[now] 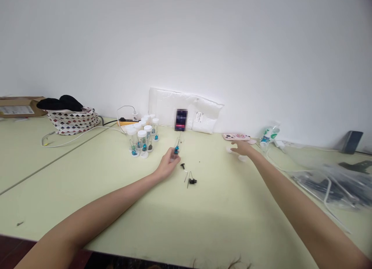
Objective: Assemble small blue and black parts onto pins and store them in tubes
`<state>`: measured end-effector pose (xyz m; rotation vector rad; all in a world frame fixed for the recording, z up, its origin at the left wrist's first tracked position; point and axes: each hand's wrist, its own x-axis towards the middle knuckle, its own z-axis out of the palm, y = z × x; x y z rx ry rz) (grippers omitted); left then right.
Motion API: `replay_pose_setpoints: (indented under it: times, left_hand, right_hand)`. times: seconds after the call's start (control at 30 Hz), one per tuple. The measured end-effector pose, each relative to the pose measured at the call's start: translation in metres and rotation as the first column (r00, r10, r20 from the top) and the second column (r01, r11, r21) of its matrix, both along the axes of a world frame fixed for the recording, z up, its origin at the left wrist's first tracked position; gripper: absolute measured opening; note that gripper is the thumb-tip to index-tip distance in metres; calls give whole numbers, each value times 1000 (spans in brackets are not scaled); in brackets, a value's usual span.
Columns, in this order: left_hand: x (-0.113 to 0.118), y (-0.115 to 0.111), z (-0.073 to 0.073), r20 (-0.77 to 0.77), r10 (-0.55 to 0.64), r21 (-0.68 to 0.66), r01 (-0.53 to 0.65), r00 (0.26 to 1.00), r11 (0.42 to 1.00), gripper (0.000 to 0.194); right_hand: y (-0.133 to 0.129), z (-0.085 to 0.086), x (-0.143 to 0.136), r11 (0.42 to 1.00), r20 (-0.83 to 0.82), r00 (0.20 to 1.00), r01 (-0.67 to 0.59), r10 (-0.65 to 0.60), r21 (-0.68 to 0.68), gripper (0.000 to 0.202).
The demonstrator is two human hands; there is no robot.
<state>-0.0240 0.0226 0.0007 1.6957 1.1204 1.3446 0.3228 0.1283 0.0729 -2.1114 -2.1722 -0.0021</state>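
My left hand (170, 163) is closed around a small clear plastic tube (173, 156), near the middle of the table. A blue fitting (176, 150) shows in it, with thin metal rods standing out of the top. My right hand (241, 147) is stretched out to the right, fingers apart, beside a white cap (229, 149); whether it touches the cap is hard to see. Another white cap (242, 158) lies just under that hand. Between my arms are a black screw-like piece (182, 166), a bent metal hex key (185, 176) and a black fitting (192, 181) with a bent wire.
Several white-capped clear tubes (142, 141) with blue parts stand left of my left hand. A phone (181, 119) leans on a white padded bag (162, 106) by the wall. At right are a pink phone (236, 137), bottle (270, 133) and plastic bag (334, 183); at left, a basket (72, 119).
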Motion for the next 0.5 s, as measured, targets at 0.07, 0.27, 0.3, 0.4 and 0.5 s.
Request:
replay_pose_setpoints:
  times: [0.07, 0.27, 0.3, 0.4, 0.5]
  left_hand:
    - [0, -1, 1, -7, 9, 6, -9, 1000, 1000, 18]
    - [1, -5, 5, -63, 15, 61, -11, 998, 998, 14]
    - [1, -6, 6, -74, 11, 67, -6, 997, 998, 14]
    - [1, -8, 7, -108, -5, 85, 14, 994, 996, 15]
    - [2, -10, 9, -139, -5, 107, 20, 990, 994, 14]
  right_hand:
    - [-1, -14, 5, 1000, -6, 1000, 22, -22, -11, 44]
    - [-2, -28, -27, 999, -103, 994, 30, -29, 12, 28]
    - [-3, -26, -36, 1000, -133, 991, 3, 0, 27, 27]
    - [-17, -7, -73, 986, -239, 958, -141, 158, 88, 35]
    - [-43, 23, -113, 863, -493, 709, -439, 504, 251, 42]
